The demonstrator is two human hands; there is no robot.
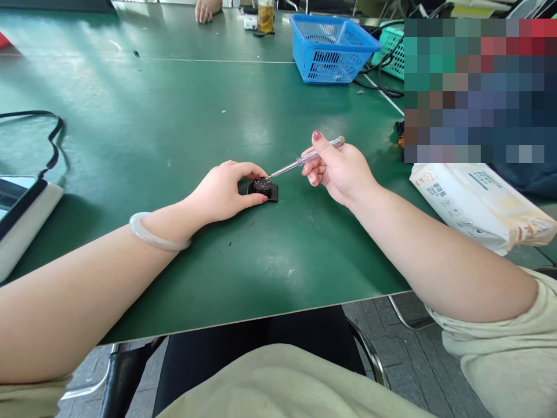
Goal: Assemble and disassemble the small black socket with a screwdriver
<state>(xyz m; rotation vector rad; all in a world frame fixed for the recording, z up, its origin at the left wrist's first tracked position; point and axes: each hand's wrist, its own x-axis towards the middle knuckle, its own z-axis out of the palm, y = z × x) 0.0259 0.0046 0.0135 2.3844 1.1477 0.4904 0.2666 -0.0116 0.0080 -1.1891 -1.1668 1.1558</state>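
A small black part with a round top (262, 186) lies on the green table (195, 128), on or joined to a flat black base. My left hand (221, 190) grips it from the left, thumb on the near side and fingers on the far side. In my right hand (339, 168) is a slim screwdriver with a clear handle (310, 157), held at a slant. Its metal shaft points down and left, and the tip meets the top of the black part. What exactly the tip touches is too small to make out.
A blue plastic basket (333, 49) and a green basket (391, 49) with black cables stand at the back right. A white packet (478, 203) lies at the right. A device with a black strap (30, 220) sits at the left. Another person's hand (208, 10) rests at the far edge.
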